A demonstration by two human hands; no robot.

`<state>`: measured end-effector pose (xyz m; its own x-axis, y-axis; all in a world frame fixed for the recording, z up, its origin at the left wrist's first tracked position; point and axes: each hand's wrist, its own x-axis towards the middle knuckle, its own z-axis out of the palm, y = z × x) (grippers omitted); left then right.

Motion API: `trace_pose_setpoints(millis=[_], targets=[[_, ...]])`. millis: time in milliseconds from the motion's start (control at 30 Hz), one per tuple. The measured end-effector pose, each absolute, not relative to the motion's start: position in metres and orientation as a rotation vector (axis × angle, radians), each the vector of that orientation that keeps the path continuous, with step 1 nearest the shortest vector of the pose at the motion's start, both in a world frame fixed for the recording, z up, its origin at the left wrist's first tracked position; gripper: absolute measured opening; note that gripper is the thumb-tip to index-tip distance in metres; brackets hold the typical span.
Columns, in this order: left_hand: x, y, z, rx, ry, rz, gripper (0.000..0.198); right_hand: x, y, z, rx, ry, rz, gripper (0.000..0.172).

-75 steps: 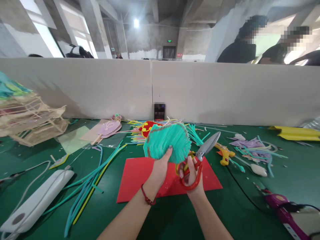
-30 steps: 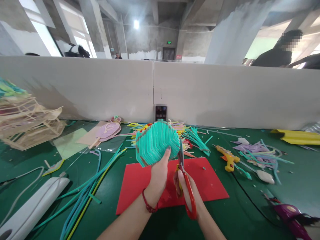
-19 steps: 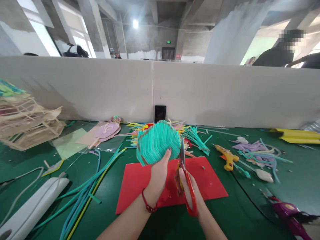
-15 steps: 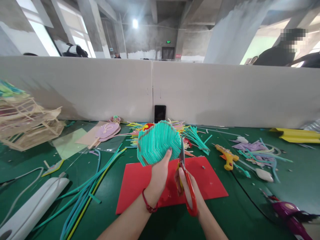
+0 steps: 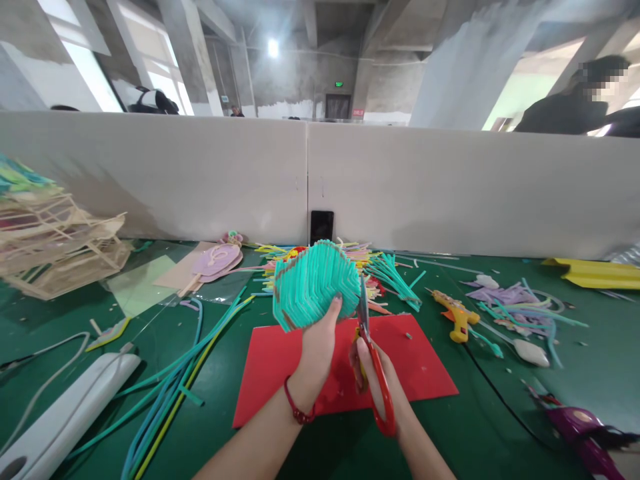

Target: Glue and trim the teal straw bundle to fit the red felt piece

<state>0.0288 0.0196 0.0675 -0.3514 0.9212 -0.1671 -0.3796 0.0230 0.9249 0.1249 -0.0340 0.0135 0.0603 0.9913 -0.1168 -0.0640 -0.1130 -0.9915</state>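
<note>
Green counter (image 5: 215, 383) below; left hand (image 5: 320, 333) closed on panel (image 5: 315, 283), right hand (image 5: 369, 367) closed round scissors (image 5: 383, 393), blades (image 5: 365, 317) pointing far at panel's right edge.

The hands (image 5: 320, 343) hold a turquoise piece (image 5: 314, 287) and red-handled scissors (image 5: 377, 365).

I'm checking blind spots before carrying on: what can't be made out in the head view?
All in the head view:
Left hand: fingers other than the thumb, hidden by the teal ribbed piece.
Far side of that piece: faces away from the camera.
Scissors: overlap the piece's edge in view, so contact is unclear.
Stick model: cut off by the left edge.
Purple tool: lower end cut off by the bottom edge.
</note>
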Motion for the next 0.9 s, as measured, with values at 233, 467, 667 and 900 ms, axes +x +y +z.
trace_pose_setpoints(millis=[233,467,667,900], targets=[[0.029,0.019,0.067,0.657,1.246,1.548,0.033,0.126,-0.034,0.014,-1.289,-1.092,1.268,0.049],[0.028,0.017,0.078,0.743,1.395,1.424,0.033,0.126,-0.035,0.014,-1.282,-1.106,1.271,0.047],[0.027,0.016,0.082,0.788,1.487,1.331,0.036,0.126,-0.035,0.014,-1.310,-1.083,1.276,0.049],[0.028,0.017,0.080,0.813,1.448,1.382,0.035,0.125,-0.034,0.017,-1.343,-1.015,1.316,0.051]])
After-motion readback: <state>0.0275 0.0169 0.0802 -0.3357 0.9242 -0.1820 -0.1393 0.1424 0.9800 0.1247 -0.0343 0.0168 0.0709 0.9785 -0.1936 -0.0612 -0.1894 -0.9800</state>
